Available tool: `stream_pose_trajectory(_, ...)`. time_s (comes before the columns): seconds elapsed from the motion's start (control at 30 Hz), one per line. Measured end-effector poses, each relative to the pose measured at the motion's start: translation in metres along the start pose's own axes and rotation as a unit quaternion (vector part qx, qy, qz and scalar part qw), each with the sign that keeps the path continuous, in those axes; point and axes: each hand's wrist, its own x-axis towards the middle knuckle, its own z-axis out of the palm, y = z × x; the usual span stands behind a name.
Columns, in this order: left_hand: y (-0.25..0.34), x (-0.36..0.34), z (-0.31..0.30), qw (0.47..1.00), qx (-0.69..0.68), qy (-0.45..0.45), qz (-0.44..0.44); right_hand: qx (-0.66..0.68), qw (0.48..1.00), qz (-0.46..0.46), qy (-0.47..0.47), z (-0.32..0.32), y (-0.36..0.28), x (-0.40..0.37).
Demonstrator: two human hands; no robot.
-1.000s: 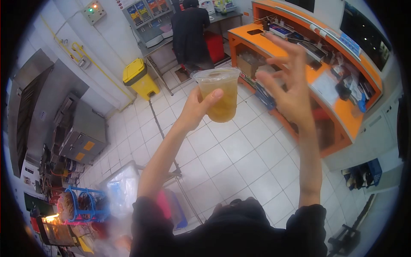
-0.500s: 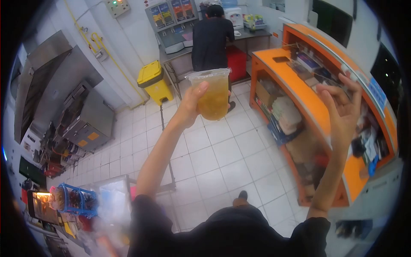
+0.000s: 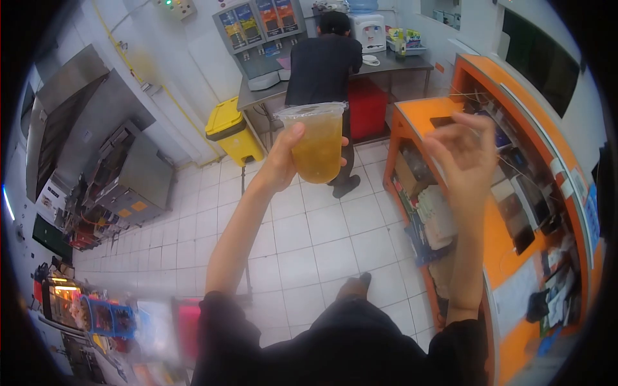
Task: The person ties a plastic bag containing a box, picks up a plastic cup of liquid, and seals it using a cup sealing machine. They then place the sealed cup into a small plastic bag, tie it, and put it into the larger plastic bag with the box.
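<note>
Wrapped in my left hand (image 3: 283, 157) is a clear plastic cup (image 3: 315, 148) of yellow-amber drink, with what looks like clear film across its top. The cup is upright, a little tilted, at chest height in the middle of the view. My thumb lies on its near side and fingertips show at the right edge. My right hand (image 3: 465, 148) is raised, apart from the cup, in front of the orange counter (image 3: 412, 119). Its fingers are loosely curled and spread from the thumb, slightly blurred, with nothing visible in them.
A person in dark clothes (image 3: 322, 67) leans over a metal table (image 3: 412, 63) ahead, beside a drink dispenser (image 3: 261, 38) and a red bin (image 3: 367, 109). A yellow bin (image 3: 225, 122) stands left of them. Phones and papers lie on the orange counter. White tiles (image 3: 296, 257) cover the floor.
My right hand has moved left, closer to the cup. The view has come nearer to the person and metal table, and the orange counter fills more of the right side. The cup stays in my left hand.
</note>
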Motion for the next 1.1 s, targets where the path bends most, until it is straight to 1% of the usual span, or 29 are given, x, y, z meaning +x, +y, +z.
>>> stream_pose_trajectory(0.07, -0.006, 0.040, -0.011, 1.000, -0.001, -0.015, 0.006, 0.024, 0.998, -0.028, -0.044, 0.009, 0.028, 0.034)
stream_pose_trajectory(0.1, -0.010, 0.061, -0.016, 1.000, -0.005, -0.027, 0.013, 0.020, 0.998, -0.031, -0.041, 0.014, 0.041, 0.051)
stream_pose_trajectory(0.17, -0.012, 0.101, -0.021, 0.999, -0.006, -0.042, 0.006, 0.059, 0.993, -0.051, -0.089, 0.021, 0.066, 0.083)
stream_pose_trajectory(0.2, -0.020, 0.137, -0.024, 0.998, -0.008, -0.055, -0.009, 0.053, 0.994, -0.043, -0.081, 0.019, 0.091, 0.110)
stream_pose_trajectory(0.27, -0.027, 0.175, -0.025, 0.998, -0.015, -0.065, -0.015, 0.002, 0.989, -0.108, -0.099, 0.022, 0.119, 0.141)
stream_pose_trajectory(0.43, -0.063, 0.273, -0.027, 0.997, -0.038, -0.069, -0.002, 0.007, 0.990, -0.092, -0.106, -0.001, 0.196, 0.207)
stream_pose_trajectory(0.5, -0.077, 0.314, -0.031, 0.996, -0.042, -0.076, -0.008, 0.027, 0.993, -0.053, -0.102, -0.015, 0.224, 0.234)
stream_pose_trajectory(0.53, -0.084, 0.333, -0.032, 0.996, -0.048, -0.073, -0.007, 0.025, 0.993, -0.050, -0.108, -0.021, 0.239, 0.247)
stream_pose_trajectory(0.6, -0.099, 0.372, -0.037, 0.998, -0.023, -0.062, 0.009, 0.026, 0.990, -0.081, -0.108, -0.032, 0.270, 0.276)
stream_pose_trajectory(0.63, -0.107, 0.391, -0.040, 0.998, -0.024, -0.058, 0.010, 0.027, 0.990, -0.081, -0.112, -0.037, 0.284, 0.289)
stream_pose_trajectory(0.7, -0.122, 0.426, -0.045, 0.998, -0.039, -0.043, 0.007, 0.058, 0.993, -0.021, -0.099, -0.045, 0.309, 0.310)
stream_pose_trajectory(0.73, -0.125, 0.440, -0.047, 0.998, -0.039, -0.041, 0.005, 0.060, 0.993, -0.018, -0.100, -0.048, 0.323, 0.322)
stream_pose_trajectory(0.8, -0.132, 0.470, -0.050, 0.997, -0.054, -0.051, -0.007, 0.045, 0.990, -0.075, -0.112, -0.056, 0.353, 0.345)
stream_pose_trajectory(1.0, -0.164, 0.550, -0.068, 0.998, -0.029, -0.051, 0.002, 0.029, 0.990, -0.055, -0.126, -0.078, 0.412, 0.394)
stream_pose_trajectory(1.1, -0.174, 0.581, -0.060, 0.998, -0.057, -0.039, 0.002, 0.008, 0.991, -0.044, -0.130, -0.094, 0.430, 0.414)
